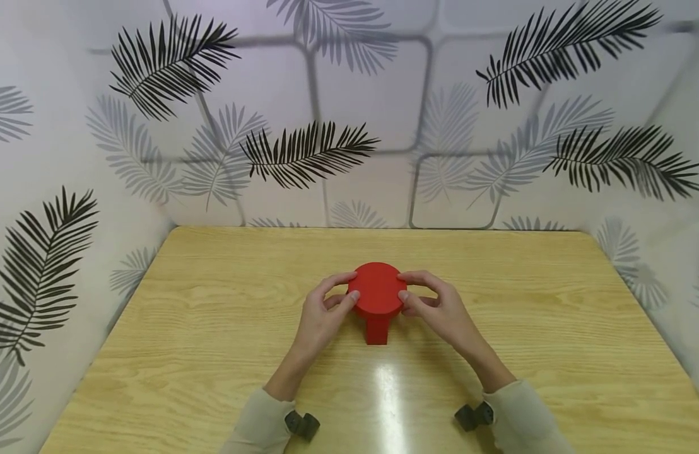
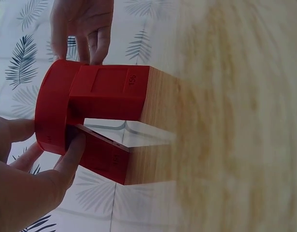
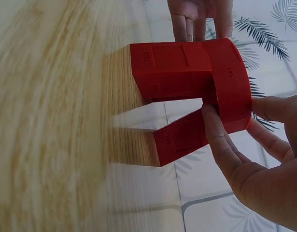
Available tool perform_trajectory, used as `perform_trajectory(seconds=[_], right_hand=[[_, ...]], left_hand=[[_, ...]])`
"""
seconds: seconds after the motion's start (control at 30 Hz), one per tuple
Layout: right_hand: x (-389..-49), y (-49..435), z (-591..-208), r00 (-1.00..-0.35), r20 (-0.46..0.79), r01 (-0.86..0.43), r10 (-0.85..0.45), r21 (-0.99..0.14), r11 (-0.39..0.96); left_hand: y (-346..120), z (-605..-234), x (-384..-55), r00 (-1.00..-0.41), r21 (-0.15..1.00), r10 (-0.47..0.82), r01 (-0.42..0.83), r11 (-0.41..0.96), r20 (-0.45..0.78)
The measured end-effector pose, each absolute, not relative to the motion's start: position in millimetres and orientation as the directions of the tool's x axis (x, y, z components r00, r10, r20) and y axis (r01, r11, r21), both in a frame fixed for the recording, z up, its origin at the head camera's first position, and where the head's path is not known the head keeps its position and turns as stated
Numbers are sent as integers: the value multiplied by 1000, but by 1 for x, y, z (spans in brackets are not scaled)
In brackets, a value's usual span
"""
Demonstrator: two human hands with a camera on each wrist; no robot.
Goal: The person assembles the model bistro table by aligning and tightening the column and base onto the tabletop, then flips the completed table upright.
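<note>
A small red stool-shaped model [image 1: 378, 288] stands upright on the wooden table, with a thick round top and blocky legs that have raised edges and small printed numbers. My left hand [image 1: 323, 315] grips the round top from the left, thumb at the front and fingers farther back along the rim. From the right, my right hand [image 1: 443, 312] holds the same top in a matching way. The left wrist view shows two legs [image 2: 109, 92] below the disc, a gap between them. In the right wrist view the thumb lies where the disc [image 3: 230, 82] meets a leg.
The light wooden table [image 1: 213, 302] reflects a bright streak of light in front of the model. Behind and beside it hangs a pale backdrop [image 1: 366, 94] with dark and grey leaf prints. Small black devices [image 1: 302, 425] sit at both sleeve cuffs.
</note>
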State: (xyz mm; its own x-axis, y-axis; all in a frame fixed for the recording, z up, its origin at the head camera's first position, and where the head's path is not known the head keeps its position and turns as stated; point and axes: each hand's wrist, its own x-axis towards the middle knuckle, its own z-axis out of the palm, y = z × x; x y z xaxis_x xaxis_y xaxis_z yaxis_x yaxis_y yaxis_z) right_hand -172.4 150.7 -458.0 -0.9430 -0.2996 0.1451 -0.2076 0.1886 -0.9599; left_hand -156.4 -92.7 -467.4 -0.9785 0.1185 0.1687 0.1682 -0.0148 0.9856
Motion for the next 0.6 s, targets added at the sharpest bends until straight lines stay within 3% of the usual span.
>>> perform_trajectory(seconds=[0.6], right_hand=[[-170,154,-458,-933,141,-212,-332,-959,188]], left_hand=[[-96,-468,-154,-976,983,133,178,41,171]])
